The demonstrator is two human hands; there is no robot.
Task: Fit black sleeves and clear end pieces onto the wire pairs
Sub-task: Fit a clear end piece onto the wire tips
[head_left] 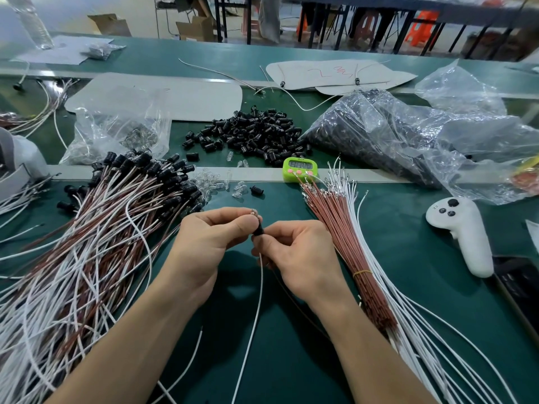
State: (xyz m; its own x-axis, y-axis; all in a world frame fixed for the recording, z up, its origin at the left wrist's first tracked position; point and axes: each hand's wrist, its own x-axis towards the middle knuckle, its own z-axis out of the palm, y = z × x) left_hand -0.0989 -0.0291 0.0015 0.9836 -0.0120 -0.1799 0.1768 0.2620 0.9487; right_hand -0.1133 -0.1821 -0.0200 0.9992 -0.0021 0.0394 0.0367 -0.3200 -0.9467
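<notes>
My left hand (214, 228) pinches a small clear end piece (253, 212) at its fingertips. My right hand (294, 252) grips a black sleeve (257, 230) on a wire pair, just below that piece. The pair's white wire (256, 310) trails down toward me, with a brown wire (291, 295) beside it. Loose black sleeves (253, 135) lie heaped in the middle behind, and loose clear end pieces (221, 185) are scattered near the divider strip. Fitted wire pairs (96, 243) are piled at my left. A bundle of bare brown and white wires (350, 243) fans out at my right.
A green digital timer (300, 169) stands on the divider strip. A white handheld controller (460, 231) lies at the right, a dark tray corner (519, 284) below it. Plastic bags of black parts (408, 132) and clear parts (116, 129) sit behind. Cardboard sheets (163, 97) lie further back.
</notes>
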